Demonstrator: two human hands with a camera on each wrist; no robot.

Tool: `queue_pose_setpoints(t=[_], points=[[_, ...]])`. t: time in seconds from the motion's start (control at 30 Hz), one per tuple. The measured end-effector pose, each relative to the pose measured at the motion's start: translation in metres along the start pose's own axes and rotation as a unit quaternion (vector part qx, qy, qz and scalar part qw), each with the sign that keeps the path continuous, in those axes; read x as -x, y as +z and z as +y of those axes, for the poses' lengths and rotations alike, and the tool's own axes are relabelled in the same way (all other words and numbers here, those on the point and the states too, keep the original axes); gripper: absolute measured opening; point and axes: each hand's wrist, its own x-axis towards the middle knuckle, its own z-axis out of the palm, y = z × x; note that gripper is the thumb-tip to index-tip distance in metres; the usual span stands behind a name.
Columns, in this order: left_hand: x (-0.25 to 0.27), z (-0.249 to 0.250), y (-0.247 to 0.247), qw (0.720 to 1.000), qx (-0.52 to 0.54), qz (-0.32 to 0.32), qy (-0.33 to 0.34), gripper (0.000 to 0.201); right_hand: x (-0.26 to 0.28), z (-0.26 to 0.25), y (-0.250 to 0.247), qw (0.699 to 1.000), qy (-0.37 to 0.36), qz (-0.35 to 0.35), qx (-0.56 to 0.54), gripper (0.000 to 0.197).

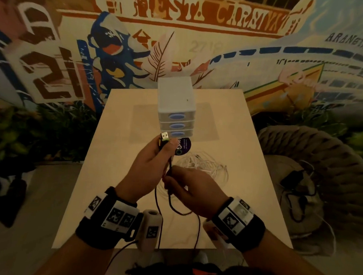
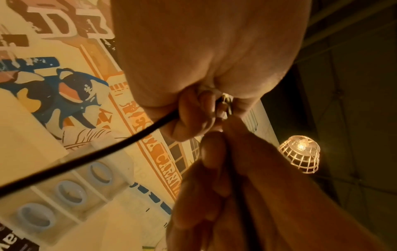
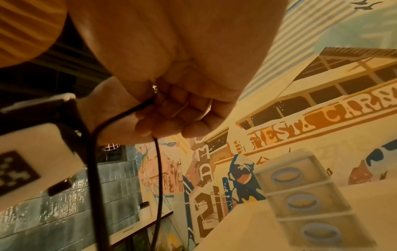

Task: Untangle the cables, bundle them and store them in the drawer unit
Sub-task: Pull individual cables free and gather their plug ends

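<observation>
The tabletop (image 1: 247, 181) is carrying everything: the white 3-drawer unit (image 1: 176, 99) is standing at the far middle w/ all three drawers shut, a dark round disc (image 1: 183, 146) is lying just in front of it, and a tangle of thin white cables (image 1: 202, 164) is sitting near the disc, toward the person's right. The black USB cable (image 1: 169, 201) is already lifted clear of that heap; its slack is looping down over the near tabletop and trailing off the front edge.

Step in hand, by the look of it: starting to coil the black cable. To do it well, the plug end should be staying anchored as a fixed start pt while the other hand is feeding even loops up to it, keeping the trailing length from dragging thru the white tangle or snagging on the edge. Loops prob. need to be small enough for a shallow drawer.

The left hand (image 1: 152, 163) is clamped round the cable just below the USB-A plug (image 1: 164, 136), fingers curled, thumb pressing on the green-trimmed housing; the metal tip is sticking up past the fist. The right hand (image 1: 186, 186) is sitting just below and almost touching the left, fingers curled in a pinch on the same cable further down. The right-wrist view is showing the cord running thru those curled fingers (image 3: 163, 118) and hanging below.
</observation>
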Motion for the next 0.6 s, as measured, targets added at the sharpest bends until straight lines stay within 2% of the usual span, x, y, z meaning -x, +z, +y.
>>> queue_pose_setpoints(t=[0.2, 0.3, 0.4, 0.47, 0.6], points=[[-0.004, -0.002, -0.006, 1.000, -0.005, -0.002, 0.026, 0.035, 0.014, 0.010, 0.015, 0.995, 0.039, -0.041, -0.077, 0.036], [-0.005, 0.002, -0.010, 0.998, -0.009, 0.039, 0.041, 0.034, 0.026, 0.018, 0.021, 0.991, 0.067, -0.073, -0.087, 0.033], [-0.011, 0.006, -0.025, 0.994, -0.001, 0.081, 0.078, 0.034, 0.044, 0.036, 0.029, 0.982, 0.123, -0.092, -0.106, 0.037], [-0.014, 0.009, -0.037, 0.990, 0.026, 0.105, 0.092, 0.035, 0.060, 0.054, 0.034, 0.979, 0.152, -0.102, -0.092, 0.037], [-0.013, 0.015, -0.049, 0.980, 0.130, 0.128, 0.078, 0.035, 0.097, 0.086, 0.044, 0.973, 0.200, -0.097, -0.068, 0.042]])
